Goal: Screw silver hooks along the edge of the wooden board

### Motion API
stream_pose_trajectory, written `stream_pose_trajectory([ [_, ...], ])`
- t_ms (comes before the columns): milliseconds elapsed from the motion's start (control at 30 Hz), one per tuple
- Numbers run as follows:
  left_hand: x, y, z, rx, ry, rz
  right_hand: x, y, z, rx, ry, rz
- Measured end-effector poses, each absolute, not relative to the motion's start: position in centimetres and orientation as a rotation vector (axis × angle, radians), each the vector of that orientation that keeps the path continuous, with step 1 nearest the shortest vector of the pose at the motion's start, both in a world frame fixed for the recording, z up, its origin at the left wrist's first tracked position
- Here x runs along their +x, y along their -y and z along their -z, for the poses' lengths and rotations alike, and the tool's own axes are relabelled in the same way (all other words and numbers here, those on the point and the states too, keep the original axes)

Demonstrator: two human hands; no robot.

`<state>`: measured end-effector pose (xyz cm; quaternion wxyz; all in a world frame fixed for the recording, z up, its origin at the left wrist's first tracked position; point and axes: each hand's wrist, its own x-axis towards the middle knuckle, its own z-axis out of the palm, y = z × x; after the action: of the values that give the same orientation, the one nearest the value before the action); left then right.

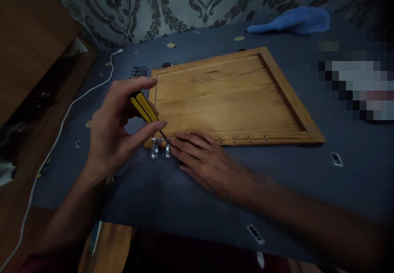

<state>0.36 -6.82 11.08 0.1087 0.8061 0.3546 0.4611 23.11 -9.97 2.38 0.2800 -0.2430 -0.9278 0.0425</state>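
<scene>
Left hand: the screwdriver [144,107] is held in the left hand [107,121], its yellow-and-black handle clamped between thumb and fingers, the forefinger stretched past its butt.
Screwdriver tip: the shaft is slanted down to the right-hand one of two metal hooks [168,151].
Hooks: both are set side by side at the near left corner of the wooden panel [221,96].
Right hand: the right hand [209,158] is laid over the panel's near edge, fingers extended and close together, tips beside that hook; whether anything is gripped beneath cannot be told.
Panel: it is laid flat on the blue-grey cover [191,211]; small holes [249,137] are seen along its near edge.
Loose hooks: more hooks [138,71] are heaped beside the panel's far left corner.
Cable: a white cable [66,117] is strung along the cover's left edge.
Far edge: a blue cloth [298,21] is left crumpled towards the right.
</scene>
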Motion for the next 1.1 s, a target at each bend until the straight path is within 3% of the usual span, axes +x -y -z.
stream_pose_trajectory([
  [400, 0.39, 6.57, -11.6, 2.28, -0.945, -1.532, 23.27, 9.93, -2.62, -0.635, 2.5, -0.133],
  [1100, 0.93, 7.12, -11.37, 2.253, -0.988, -1.326, 23.13, 10.0, -2.48, -0.634, 2.482, -0.115],
])
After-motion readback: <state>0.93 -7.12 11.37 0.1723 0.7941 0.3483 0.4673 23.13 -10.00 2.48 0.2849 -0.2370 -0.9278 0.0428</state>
